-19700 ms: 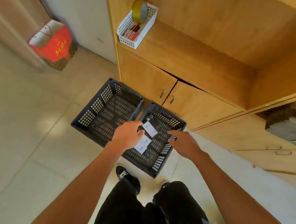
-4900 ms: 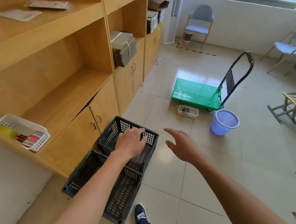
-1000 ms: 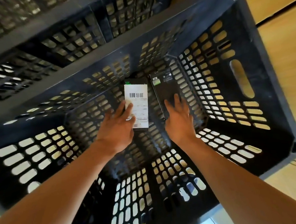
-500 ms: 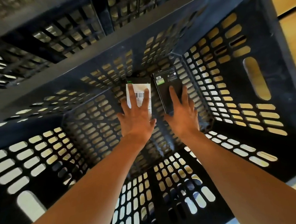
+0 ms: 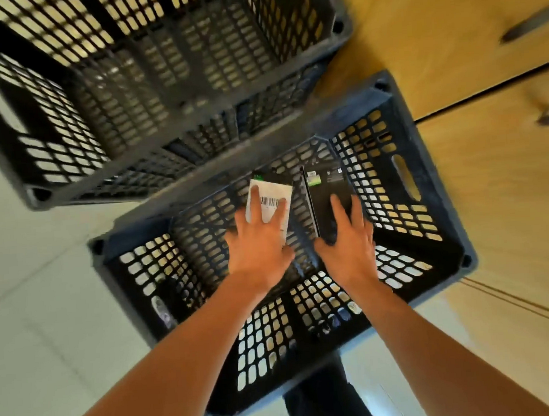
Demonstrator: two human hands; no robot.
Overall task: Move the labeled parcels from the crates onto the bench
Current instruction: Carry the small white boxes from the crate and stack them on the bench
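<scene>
Reaching down into the near crate (image 5: 427, 177), both hands work at two flat parcels on its floor. The left hand (image 5: 259, 244) lies on the white-labelled parcel (image 5: 270, 196), fingers (image 5: 256, 206) spread straight across the barcode label, thumb out to the right side; they press flat and are not curled round it. The right hand (image 5: 347, 241) lies on the black parcel (image 5: 328, 187), fingers extended along its dark face, thumb tucked at the parcel's left edge. Whether that thumb hooks under the edge cannot be told. The black parcel carries small white and green stickers at its far end, and its left edge looks lifted a little off the crate floor.

The two parcels sit side by side near the far wall of the near crate, just apart, the white-labelled one to the left. A second crate (image 5: 147, 86), also dark slotted plastic, stands just beyond the first, their rims touching or nearly so; nothing shows inside it, though the picture is blurred there.

Both crates stand on a pale tiled floor (image 5: 30, 306). Wooden cabinet doors (image 5: 470, 48) with metal handles rise to the right. A dark trouser leg (image 5: 325, 399) shows below the near crate.
</scene>
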